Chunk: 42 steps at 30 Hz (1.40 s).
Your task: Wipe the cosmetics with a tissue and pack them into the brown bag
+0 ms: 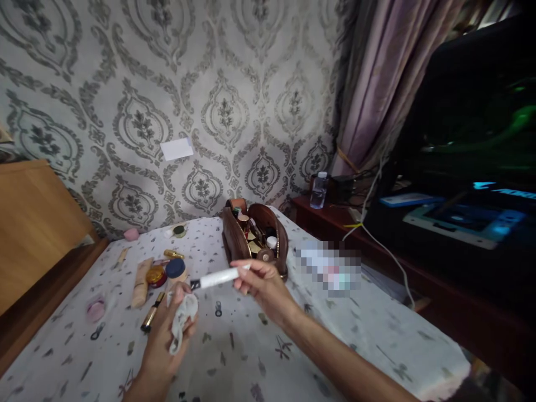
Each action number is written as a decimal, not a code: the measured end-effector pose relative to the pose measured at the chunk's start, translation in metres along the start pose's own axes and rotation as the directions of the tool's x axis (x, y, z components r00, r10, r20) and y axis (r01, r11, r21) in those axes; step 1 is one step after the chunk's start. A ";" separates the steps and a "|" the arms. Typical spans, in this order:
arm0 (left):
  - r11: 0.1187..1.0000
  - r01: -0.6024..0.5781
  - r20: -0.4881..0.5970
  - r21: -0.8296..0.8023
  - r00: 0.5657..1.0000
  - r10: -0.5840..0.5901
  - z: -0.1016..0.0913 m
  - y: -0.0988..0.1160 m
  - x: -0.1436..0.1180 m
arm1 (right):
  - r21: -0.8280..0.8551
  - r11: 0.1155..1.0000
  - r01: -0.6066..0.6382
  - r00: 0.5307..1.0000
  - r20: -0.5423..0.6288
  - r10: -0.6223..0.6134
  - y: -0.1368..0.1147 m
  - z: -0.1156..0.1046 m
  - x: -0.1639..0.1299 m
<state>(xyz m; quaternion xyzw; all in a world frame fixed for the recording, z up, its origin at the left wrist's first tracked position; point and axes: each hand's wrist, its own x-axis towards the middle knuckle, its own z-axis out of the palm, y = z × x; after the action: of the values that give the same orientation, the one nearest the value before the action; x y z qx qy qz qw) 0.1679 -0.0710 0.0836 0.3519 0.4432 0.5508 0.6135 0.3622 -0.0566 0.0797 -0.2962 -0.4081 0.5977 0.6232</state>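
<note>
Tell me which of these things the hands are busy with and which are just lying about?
In use:
- white tube, held in the right hand
- white cloth, held in the left hand

Lying about:
- brown bag of cosmetics
- gold lipstick
- pink jar
- water bottle

hands 2 (163, 340) | white tube 1 (218, 277) | cloth 1 (182, 318) | brown pouch 1 (238, 240) | water bottle 1 (319, 190)
</note>
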 end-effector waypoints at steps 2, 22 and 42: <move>0.995 -0.017 0.001 0.103 1.000 0.017 0.002 -0.009 0.005 | -0.163 0.970 0.182 0.978 -0.071 -0.196 -0.035 -0.014 0.018; 0.625 -0.222 0.139 0.749 0.974 0.179 -0.019 -0.052 0.042 | -0.894 0.144 0.424 0.866 0.355 -0.351 -0.112 -0.051 0.176; 0.458 -0.220 0.188 0.861 0.975 0.116 -0.034 -0.056 0.052 | -0.859 -0.215 0.464 0.859 0.496 -0.124 -0.076 -0.041 0.061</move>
<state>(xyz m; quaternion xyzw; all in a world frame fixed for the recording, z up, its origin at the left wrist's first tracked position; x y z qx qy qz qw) 0.1568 -0.0299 0.0115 0.6852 0.5933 0.2854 0.3115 0.4330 0.0002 0.1337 -0.4787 -0.8371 -0.0498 0.2601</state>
